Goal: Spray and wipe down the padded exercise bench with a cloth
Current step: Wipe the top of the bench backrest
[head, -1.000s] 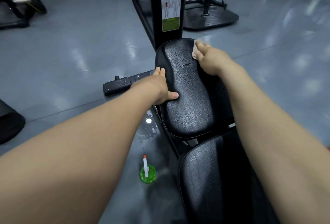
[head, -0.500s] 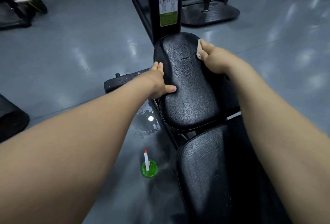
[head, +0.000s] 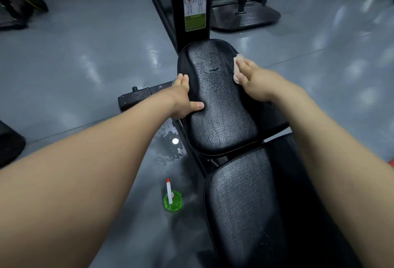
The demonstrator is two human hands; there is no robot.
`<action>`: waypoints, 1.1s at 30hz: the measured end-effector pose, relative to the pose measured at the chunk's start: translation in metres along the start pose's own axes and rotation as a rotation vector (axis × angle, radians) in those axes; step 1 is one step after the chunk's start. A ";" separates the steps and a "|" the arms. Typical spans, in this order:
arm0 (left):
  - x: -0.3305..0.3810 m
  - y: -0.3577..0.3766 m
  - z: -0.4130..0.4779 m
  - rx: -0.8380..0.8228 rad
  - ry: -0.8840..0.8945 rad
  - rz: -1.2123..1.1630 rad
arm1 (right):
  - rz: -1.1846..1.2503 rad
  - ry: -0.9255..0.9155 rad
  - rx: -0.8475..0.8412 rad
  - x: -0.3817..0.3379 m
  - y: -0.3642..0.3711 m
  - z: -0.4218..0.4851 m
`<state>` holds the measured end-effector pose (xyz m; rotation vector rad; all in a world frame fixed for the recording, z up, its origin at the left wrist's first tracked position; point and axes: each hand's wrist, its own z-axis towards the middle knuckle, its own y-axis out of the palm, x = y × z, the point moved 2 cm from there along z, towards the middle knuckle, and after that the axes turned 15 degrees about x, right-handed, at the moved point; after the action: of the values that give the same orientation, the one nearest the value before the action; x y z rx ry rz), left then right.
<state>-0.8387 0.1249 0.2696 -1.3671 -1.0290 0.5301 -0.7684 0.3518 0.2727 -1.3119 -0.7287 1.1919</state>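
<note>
Bench's seat pad has cloth at its far-right edge, pressed under my R hand, fingers flat to wipe; L hand lies open along pad's left edge, prob. steadying it; spray bottle on floor left of pad.

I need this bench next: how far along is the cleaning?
Done: spraying, it seems; the spray bottle stands on the floor and droplets speckle the far pad. In hand: the right hand presses a cloth on that pad's far right edge while the left hand steadies its left side. Left: the rest of that pad, then probably the near pad.
</note>
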 end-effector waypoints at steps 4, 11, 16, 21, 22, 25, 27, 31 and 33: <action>0.004 0.004 -0.005 -0.002 -0.031 -0.064 | 0.097 0.030 -0.004 0.003 0.005 0.021; 0.001 0.013 -0.003 0.020 -0.038 -0.154 | -0.051 0.074 0.025 0.028 -0.003 -0.053; -0.001 0.014 -0.002 0.021 -0.047 -0.187 | -0.045 0.127 0.013 0.017 -0.005 -0.028; 0.001 0.013 -0.005 0.033 -0.057 -0.173 | 0.048 0.144 0.029 0.018 -0.005 -0.014; 0.001 0.012 -0.005 0.032 -0.060 -0.170 | 0.041 0.149 0.042 0.022 -0.004 -0.021; 0.002 0.014 -0.004 0.048 -0.063 -0.192 | -0.059 0.139 0.066 0.029 -0.002 -0.048; 0.003 0.017 -0.003 0.054 -0.076 -0.220 | -0.106 0.122 0.076 0.027 -0.001 -0.057; 0.006 0.018 -0.004 0.070 -0.103 -0.249 | -0.076 0.174 0.067 0.017 -0.001 -0.031; 0.006 0.017 -0.005 0.081 -0.111 -0.253 | 0.004 0.195 0.071 0.010 0.000 -0.009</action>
<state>-0.8273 0.1302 0.2555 -1.1262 -1.2377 0.4564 -0.7574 0.3583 0.2687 -1.3487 -0.5383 1.0654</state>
